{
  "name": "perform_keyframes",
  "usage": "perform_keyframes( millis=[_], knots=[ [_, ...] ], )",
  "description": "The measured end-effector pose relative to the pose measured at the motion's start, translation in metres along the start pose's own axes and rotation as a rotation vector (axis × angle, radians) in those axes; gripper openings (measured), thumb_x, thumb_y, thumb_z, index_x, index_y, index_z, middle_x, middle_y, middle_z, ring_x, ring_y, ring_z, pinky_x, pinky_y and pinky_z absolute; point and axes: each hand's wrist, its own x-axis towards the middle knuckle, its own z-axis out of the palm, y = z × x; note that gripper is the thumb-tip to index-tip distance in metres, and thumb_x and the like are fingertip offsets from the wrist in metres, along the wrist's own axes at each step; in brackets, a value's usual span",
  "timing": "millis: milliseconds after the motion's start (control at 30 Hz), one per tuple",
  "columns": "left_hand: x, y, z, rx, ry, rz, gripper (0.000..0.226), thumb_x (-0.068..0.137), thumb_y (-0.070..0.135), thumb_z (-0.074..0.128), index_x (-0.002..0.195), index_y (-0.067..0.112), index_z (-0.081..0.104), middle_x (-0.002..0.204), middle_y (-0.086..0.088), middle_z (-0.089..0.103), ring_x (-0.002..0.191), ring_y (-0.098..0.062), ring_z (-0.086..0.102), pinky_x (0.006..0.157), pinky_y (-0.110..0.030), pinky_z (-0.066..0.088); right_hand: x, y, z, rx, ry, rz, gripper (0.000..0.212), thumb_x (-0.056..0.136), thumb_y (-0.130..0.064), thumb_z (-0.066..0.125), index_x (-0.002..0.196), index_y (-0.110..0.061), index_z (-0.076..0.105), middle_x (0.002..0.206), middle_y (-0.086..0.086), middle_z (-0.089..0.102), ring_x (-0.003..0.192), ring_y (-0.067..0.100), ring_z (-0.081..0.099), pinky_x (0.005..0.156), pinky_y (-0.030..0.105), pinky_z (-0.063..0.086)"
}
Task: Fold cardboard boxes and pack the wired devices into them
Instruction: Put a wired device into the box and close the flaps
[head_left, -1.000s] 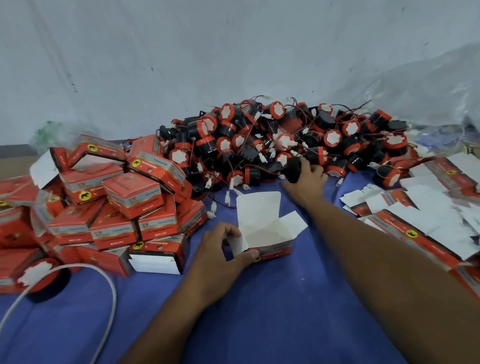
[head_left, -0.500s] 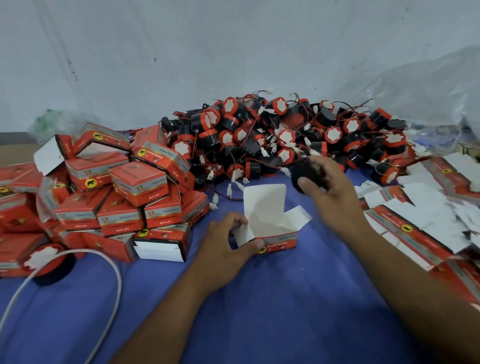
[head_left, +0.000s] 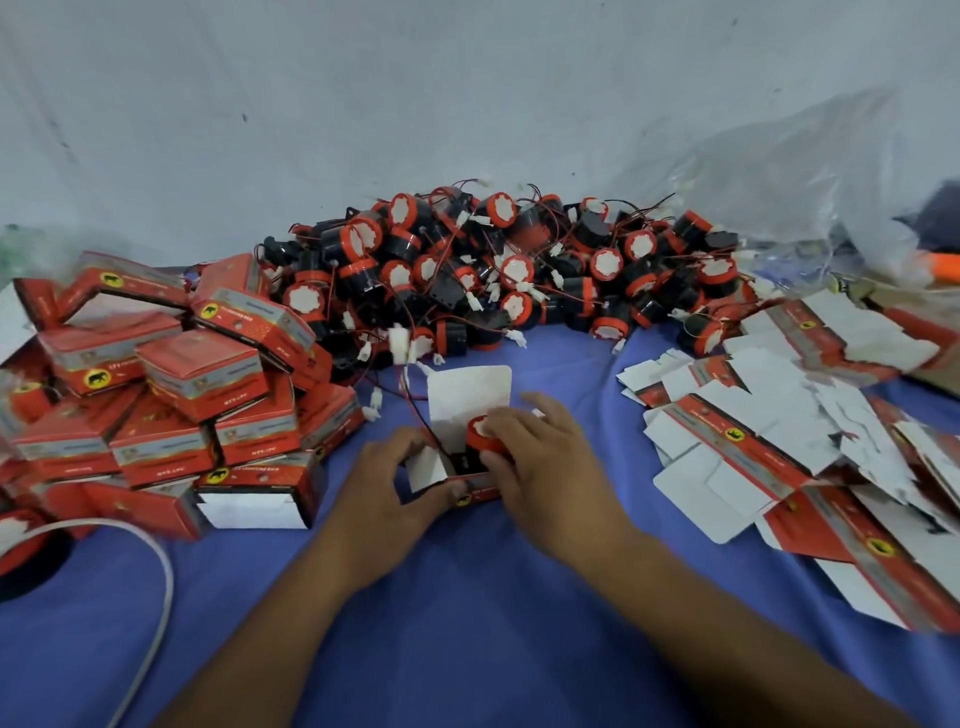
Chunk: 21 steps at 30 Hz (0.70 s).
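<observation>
An open red box (head_left: 467, 400) with white flaps stands on the blue cloth at the centre. My left hand (head_left: 387, 488) grips its near left corner. My right hand (head_left: 540, 467) holds a black-and-red wired device (head_left: 480, 435) that sits partly inside the box. The device's red and black wires and white plug (head_left: 399, 340) trail up to the left. A heap of the same wired devices (head_left: 493, 270) lies behind the box.
Folded red boxes (head_left: 171, 384) are stacked at the left. Flat unfolded box blanks (head_left: 789, 441) spread over the right side. A white cable (head_left: 156, 566) curves at the lower left, beside a black-and-red round object (head_left: 21, 540). A clear plastic bag (head_left: 779, 171) is at the back right.
My right hand took a device from the heap, carried it toward me and lowered it into the open box. My left hand stayed on the box.
</observation>
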Motion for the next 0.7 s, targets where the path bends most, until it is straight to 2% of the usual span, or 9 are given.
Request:
perform_keyframes(
  millis=[67, 133, 267, 333, 400, 467, 533, 633, 700],
  knots=[
    [-0.001, 0.001, 0.000, 0.049, -0.006, 0.007, 0.029, 0.085, 0.037, 0.073, 0.098, 0.056, 0.055, 0.105, 0.032, 0.055, 0.099, 0.004, 0.051, 0.078, -0.005, 0.037, 0.001, -0.003, -0.005, 0.173, -0.032, 0.185, 0.016, 0.095, -0.020, 0.063, 0.100, -0.006, 0.068, 0.104, 0.003, 0.069, 0.101, 0.030, 0.054, 0.095, 0.042, 0.042],
    [-0.003, -0.001, 0.000, 0.096, -0.013, -0.010, 0.032, 0.087, 0.034, 0.073, 0.095, 0.058, 0.054, 0.103, 0.035, 0.053, 0.098, 0.005, 0.047, 0.077, -0.004, 0.035, 0.003, -0.001, -0.007, 0.210, -0.097, 0.218, 0.013, 0.093, -0.022, 0.065, 0.097, -0.009, 0.066, 0.100, 0.001, 0.066, 0.095, 0.030, 0.054, 0.088, 0.043, 0.042],
    [-0.002, 0.004, 0.002, 0.079, -0.018, 0.007, 0.013, 0.092, 0.043, 0.062, 0.099, 0.032, 0.064, 0.095, 0.014, 0.062, 0.094, -0.002, 0.051, 0.079, -0.016, 0.039, 0.007, -0.001, -0.010, 0.208, -0.138, 0.179, 0.015, 0.097, -0.028, 0.058, 0.093, -0.016, 0.066, 0.094, -0.007, 0.063, 0.094, 0.025, 0.053, 0.089, 0.042, 0.041],
    [0.000, 0.008, 0.002, 0.013, 0.018, 0.052, 0.031, 0.095, 0.041, 0.046, 0.096, 0.021, 0.069, 0.093, 0.003, 0.066, 0.094, -0.006, 0.054, 0.083, -0.019, 0.041, 0.005, -0.002, -0.009, 0.170, -0.125, 0.164, 0.022, 0.099, -0.037, 0.055, 0.095, -0.020, 0.069, 0.101, -0.011, 0.064, 0.102, 0.022, 0.051, 0.089, 0.037, 0.036],
    [0.000, 0.011, 0.001, -0.007, 0.036, 0.014, 0.032, 0.098, 0.036, 0.040, 0.097, 0.024, 0.070, 0.097, 0.006, 0.066, 0.097, -0.001, 0.054, 0.090, -0.017, 0.039, 0.005, -0.002, -0.010, 0.136, -0.118, 0.108, 0.026, 0.099, -0.037, 0.056, 0.096, -0.017, 0.074, 0.108, -0.006, 0.066, 0.104, 0.025, 0.050, 0.089, 0.036, 0.035],
    [0.000, 0.010, 0.001, 0.041, -0.021, -0.010, 0.045, 0.097, 0.042, 0.038, 0.094, 0.012, 0.072, 0.094, -0.003, 0.064, 0.095, -0.011, 0.055, 0.091, -0.033, 0.043, 0.008, -0.003, -0.014, 0.167, -0.146, -0.010, 0.026, 0.099, -0.028, 0.059, 0.091, -0.011, 0.076, 0.099, 0.002, 0.068, 0.096, 0.026, 0.054, 0.089, 0.037, 0.039],
    [-0.001, 0.008, 0.000, 0.013, -0.057, -0.038, 0.046, 0.098, 0.045, 0.044, 0.100, 0.010, 0.074, 0.105, -0.004, 0.063, 0.103, -0.015, 0.059, 0.093, -0.037, 0.046, 0.010, -0.005, -0.017, 0.298, -0.136, -0.050, 0.021, 0.098, -0.020, 0.062, 0.083, -0.008, 0.072, 0.085, -0.002, 0.065, 0.083, 0.015, 0.052, 0.079, 0.026, 0.040],
    [-0.001, 0.007, -0.002, -0.066, -0.047, -0.084, 0.025, 0.100, 0.025, 0.055, 0.108, 0.013, 0.076, 0.120, 0.002, 0.063, 0.111, -0.011, 0.061, 0.097, -0.035, 0.050, 0.014, -0.005, -0.021, 0.553, -0.110, 0.159, 0.016, 0.098, -0.026, 0.062, 0.112, -0.016, 0.064, 0.096, -0.014, 0.064, 0.079, 0.003, 0.054, 0.072, 0.011, 0.039],
    [0.000, 0.007, -0.002, -0.062, -0.045, -0.134, 0.022, 0.099, 0.018, 0.057, 0.101, 0.011, 0.078, 0.115, 0.004, 0.066, 0.105, -0.010, 0.064, 0.093, -0.042, 0.052, 0.016, -0.004, -0.022, 0.689, -0.086, 0.237, 0.006, 0.098, -0.024, 0.062, 0.104, -0.021, 0.063, 0.085, -0.018, 0.066, 0.075, 0.002, 0.062, 0.067, 0.010, 0.044]
  ],
)
